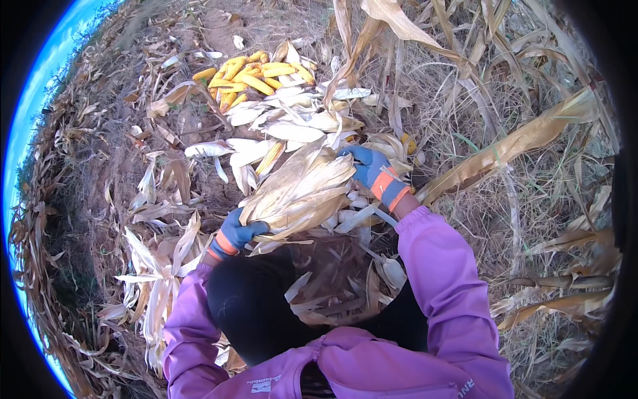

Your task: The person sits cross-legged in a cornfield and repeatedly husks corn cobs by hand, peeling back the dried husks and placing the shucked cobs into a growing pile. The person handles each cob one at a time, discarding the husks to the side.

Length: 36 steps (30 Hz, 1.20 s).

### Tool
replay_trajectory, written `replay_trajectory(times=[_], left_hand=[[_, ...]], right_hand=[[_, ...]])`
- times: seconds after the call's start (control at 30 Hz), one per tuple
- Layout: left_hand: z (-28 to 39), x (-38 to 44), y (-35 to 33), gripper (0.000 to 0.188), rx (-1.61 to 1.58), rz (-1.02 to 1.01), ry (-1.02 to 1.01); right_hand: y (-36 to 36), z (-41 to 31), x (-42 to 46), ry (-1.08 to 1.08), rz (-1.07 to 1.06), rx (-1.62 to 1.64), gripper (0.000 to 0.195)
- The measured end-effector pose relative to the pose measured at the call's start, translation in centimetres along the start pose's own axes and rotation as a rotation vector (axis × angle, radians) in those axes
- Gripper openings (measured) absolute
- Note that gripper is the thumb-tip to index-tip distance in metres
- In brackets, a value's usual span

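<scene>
A large bundle of dry, tan corn husk [299, 194] stretches between my two gloved hands, above the husk litter. My left hand [240, 230], in a blue and orange work glove, grips its lower left end with the thumb on top. At the upper right end, my right hand [370, 168] holds the husk with bent fingers. Whether an ear sits inside the bundle is hidden. Just beyond it lies a partly husked ear of corn [270, 158], its yellow kernels showing among pale husks [294, 132].
Farther off, a pile of bare yellow corn ears [249, 77] rests on the soil. Dry corn stalks and leaves [518, 139] lean in from the right over dead grass. Peeled husks [159, 274] lie by my left knee [244, 304]. Another ear [408, 143] shows beyond my right hand.
</scene>
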<state>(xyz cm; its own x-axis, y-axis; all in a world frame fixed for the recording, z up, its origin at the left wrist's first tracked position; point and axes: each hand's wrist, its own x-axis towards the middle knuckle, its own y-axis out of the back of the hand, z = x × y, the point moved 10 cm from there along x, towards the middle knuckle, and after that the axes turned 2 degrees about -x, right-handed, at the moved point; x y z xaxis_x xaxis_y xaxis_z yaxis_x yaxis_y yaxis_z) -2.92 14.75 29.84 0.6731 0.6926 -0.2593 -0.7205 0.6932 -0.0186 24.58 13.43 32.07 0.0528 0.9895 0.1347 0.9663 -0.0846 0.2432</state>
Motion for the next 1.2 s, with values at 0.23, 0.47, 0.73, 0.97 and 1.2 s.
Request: replay_trajectory(times=[0.23, 0.47, 0.73, 0.97, 1.2], left_hand=[[-0.4, -0.5, -0.1, 0.045, -0.034, -0.03, -0.015], [-0.2, -0.4, -0.8, 0.04, 0.228, -0.12, -0.058], [0.0, -0.3, -1.4, 0.044, 0.469, -0.164, -0.053], [-0.6, 0.5, 0.2, 0.041, 0.587, -0.013, -0.099], [-2.4, 0.5, 2.4, 0.029, 0.178, 0.113, -0.045]], right_hand=[[-1.9, -0.3, -0.7, 0.015, -0.294, -0.103, 0.043], [-4.5, -1.7, -3.5, 0.049, -0.433, -0.309, 0.046], [-6.5, -1.7, -5.4, 0.065, -0.486, -0.401, 0.037], [-6.3, 0.9, -6.2, 0.066, -0.289, -0.591, 0.046], [-6.8, -0.1, -5.6, 0.003, -0.16, -0.594, 0.056]])
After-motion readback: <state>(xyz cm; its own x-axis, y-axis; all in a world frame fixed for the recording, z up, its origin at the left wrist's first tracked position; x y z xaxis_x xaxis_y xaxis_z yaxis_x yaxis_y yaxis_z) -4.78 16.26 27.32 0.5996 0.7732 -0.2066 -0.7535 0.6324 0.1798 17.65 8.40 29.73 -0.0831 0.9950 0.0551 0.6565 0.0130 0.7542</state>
